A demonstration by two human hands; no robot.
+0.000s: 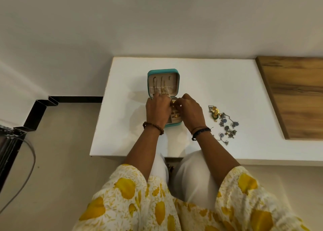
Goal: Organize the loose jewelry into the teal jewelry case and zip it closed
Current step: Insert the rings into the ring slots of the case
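Teal jewelry case (150,74) lies open on the white surface (125,125). My left hand (157,108) and right hand (189,108) work over its tray, fingers curled; what they pinch I cannot tell. Loose jewelry (223,122) lies right.

Wooden board (295,94) lies at the desk's (227,83) far right corner; grey cable (26,171) on the floor (61,143), left.
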